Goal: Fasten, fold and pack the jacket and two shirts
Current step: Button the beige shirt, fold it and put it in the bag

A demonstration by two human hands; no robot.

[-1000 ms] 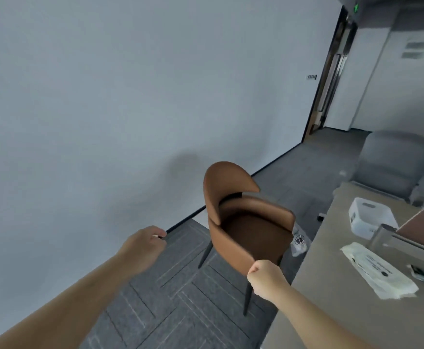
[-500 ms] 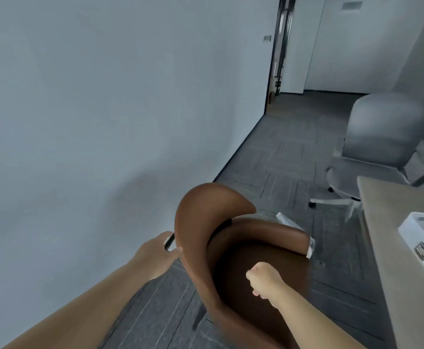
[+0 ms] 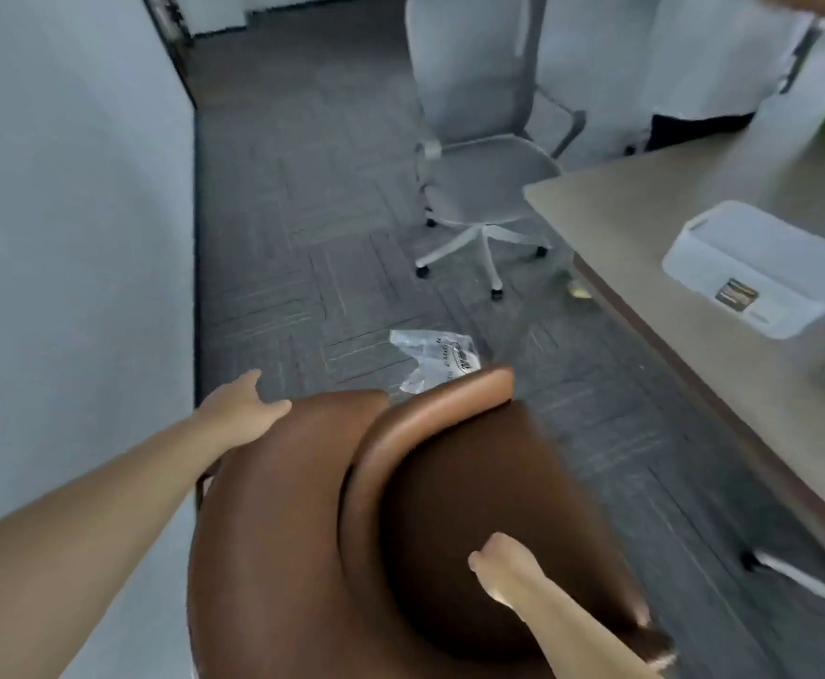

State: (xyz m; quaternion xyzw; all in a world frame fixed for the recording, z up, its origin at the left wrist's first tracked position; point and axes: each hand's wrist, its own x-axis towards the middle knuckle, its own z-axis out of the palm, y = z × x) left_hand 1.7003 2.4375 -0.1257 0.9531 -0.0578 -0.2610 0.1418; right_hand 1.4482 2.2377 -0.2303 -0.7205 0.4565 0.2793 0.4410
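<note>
Straight below, the brown chair [image 3: 449, 531] lies between the hands: left hand [image 3: 241, 409] open at its backrest, right hand [image 3: 501, 563] fisted, empty, over its seat; no garments show.

Soft sheen beside dull, matt surfaces.
The brown chair [image 3: 449, 531] looks like smooth leather with a soft sheen; the carpet floor [image 3: 303, 237] is matt and ribbed, the table [image 3: 694, 227] top smooth and matt, the white box [image 3: 763, 267] matt plastic, the bag [image 3: 430, 357] clear crinkled plastic.
</note>
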